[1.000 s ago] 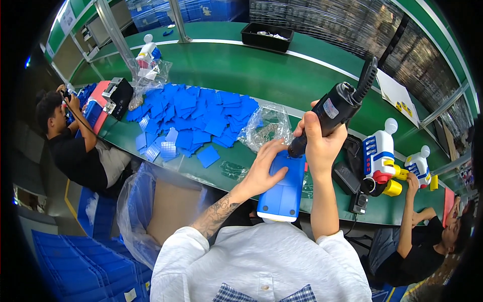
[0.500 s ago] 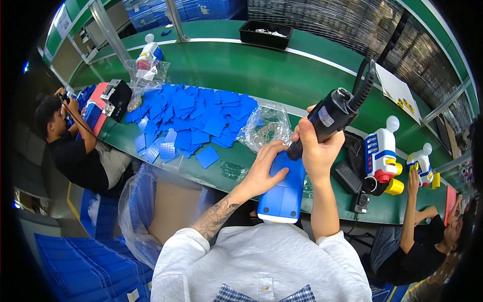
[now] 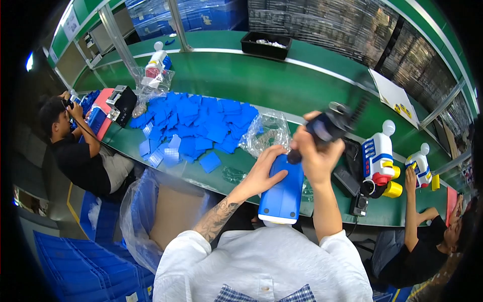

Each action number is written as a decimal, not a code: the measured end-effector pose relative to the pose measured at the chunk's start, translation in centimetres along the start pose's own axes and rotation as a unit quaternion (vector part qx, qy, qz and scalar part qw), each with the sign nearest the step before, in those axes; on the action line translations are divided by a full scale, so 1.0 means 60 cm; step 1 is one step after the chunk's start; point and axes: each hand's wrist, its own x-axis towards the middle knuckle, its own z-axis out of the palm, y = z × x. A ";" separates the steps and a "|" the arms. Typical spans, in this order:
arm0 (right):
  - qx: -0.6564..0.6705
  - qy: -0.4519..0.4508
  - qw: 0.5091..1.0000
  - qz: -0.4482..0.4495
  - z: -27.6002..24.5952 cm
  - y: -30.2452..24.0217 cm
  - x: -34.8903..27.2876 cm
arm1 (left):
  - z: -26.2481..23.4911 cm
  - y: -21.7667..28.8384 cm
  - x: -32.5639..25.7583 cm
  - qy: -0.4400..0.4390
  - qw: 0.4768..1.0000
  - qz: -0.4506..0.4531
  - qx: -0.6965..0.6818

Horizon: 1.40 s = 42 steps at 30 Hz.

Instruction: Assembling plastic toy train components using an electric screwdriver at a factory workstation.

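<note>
A blue plastic toy body with a white rim lies close to my chest, at the table's near edge. My left hand grips its upper left side, thumb bent over its face and fingers along the far end. Wrapped round a black electric screwdriver is my right hand, slightly blurred. The screwdriver slants down to the left, and its tip end is at the body's far right corner; whether the bit touches a screw cannot be seen. A corded tail at the tool's top is smeared by motion.
Blue square plates lie heaped at left, beside a clear plastic bag. White toy robots stand at right near a black power adapter. A lined carton is below left. Co-workers sit on both sides.
The screwdriver and my right hand have shifted slightly and become blurred, with the cable swinging. The whole view has tilted a little. My left hand keeps its hold on the blue body.
</note>
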 end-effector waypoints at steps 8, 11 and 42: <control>-0.065 0.154 0.986 -0.011 -0.094 -0.063 0.025 | -0.072 -0.038 -0.044 -0.083 0.982 -0.146 -0.082; -0.384 0.080 0.903 0.174 -0.112 0.028 -0.001 | -0.101 -0.049 -0.079 -0.062 0.967 -0.218 -0.118; 0.290 -0.094 0.873 0.380 -0.212 0.064 -0.084 | -0.063 0.149 0.018 -0.067 0.859 0.317 0.397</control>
